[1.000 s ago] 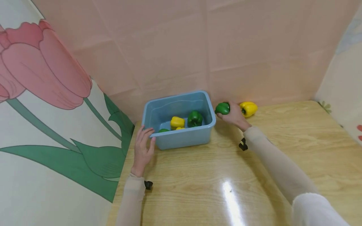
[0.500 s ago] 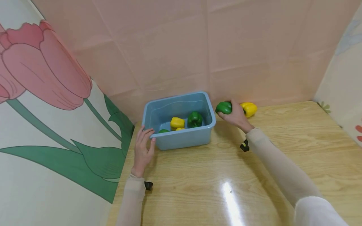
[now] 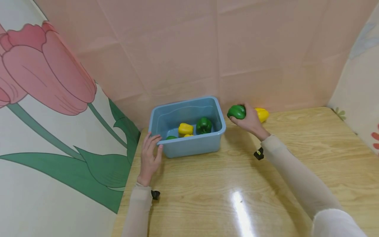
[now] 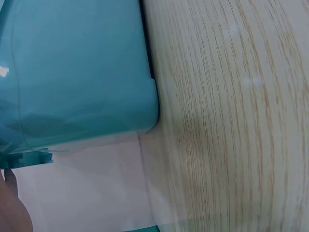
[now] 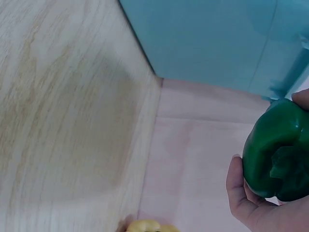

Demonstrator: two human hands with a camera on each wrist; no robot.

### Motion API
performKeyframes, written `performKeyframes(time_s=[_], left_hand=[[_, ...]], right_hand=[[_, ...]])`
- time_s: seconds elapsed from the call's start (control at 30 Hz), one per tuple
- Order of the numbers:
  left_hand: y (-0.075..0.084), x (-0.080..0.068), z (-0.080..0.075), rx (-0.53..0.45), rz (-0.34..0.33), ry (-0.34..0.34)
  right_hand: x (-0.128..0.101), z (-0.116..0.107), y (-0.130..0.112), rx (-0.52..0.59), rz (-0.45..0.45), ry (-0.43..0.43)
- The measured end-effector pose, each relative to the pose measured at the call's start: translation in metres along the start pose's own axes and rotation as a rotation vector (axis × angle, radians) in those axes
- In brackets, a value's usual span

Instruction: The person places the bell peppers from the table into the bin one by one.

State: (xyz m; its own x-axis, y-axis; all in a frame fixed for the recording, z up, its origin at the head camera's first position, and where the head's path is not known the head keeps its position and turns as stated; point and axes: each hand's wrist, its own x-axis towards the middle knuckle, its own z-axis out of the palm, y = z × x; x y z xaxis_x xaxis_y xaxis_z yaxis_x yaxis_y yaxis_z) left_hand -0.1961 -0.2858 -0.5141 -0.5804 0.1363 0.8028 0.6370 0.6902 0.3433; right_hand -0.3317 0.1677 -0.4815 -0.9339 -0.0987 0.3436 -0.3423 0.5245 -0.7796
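In the head view, a light-blue plastic bin (image 3: 192,144) stands on the table by the back wall. My left hand (image 3: 150,159) grips its front left corner, fingers over the rim and thumb outside. My right hand (image 3: 250,120) holds a green bell pepper (image 3: 237,112) just right of the bin, apart from it. In the right wrist view, the stem end of this green bell pepper (image 5: 275,150) shows between thumb and fingers. Behind the right hand sits a yellow bell pepper (image 3: 262,114), partly covered. Inside the bin are yellow bell peppers (image 3: 185,128) and green bell peppers (image 3: 204,125), some half hidden by the front wall.
The wood-grain table (image 3: 204,191) runs out to the right and toward me. A pink covering (image 3: 177,49) hangs behind the bin. To the left rises a wall (image 3: 59,138) with painted tulips.
My right hand has shifted slightly right and up with the green bell pepper, hiding more of the yellow one behind it. The left hand and the bin have stayed in place.
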Motion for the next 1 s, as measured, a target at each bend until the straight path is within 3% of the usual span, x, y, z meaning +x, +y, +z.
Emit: performKeyframes(time_s=[0.6, 1.0], left_hand=[[0.001, 0.001, -0.002, 0.005, -0.013, -0.004], [0.002, 0.001, -0.001, -0.006, -0.005, 0.0]], right_hand=[[-0.004, -0.023, -0.028, 0.007, -0.016, 0.029], [-0.007, -0.03, -0.042, 0.031, -0.093, 0.059]])
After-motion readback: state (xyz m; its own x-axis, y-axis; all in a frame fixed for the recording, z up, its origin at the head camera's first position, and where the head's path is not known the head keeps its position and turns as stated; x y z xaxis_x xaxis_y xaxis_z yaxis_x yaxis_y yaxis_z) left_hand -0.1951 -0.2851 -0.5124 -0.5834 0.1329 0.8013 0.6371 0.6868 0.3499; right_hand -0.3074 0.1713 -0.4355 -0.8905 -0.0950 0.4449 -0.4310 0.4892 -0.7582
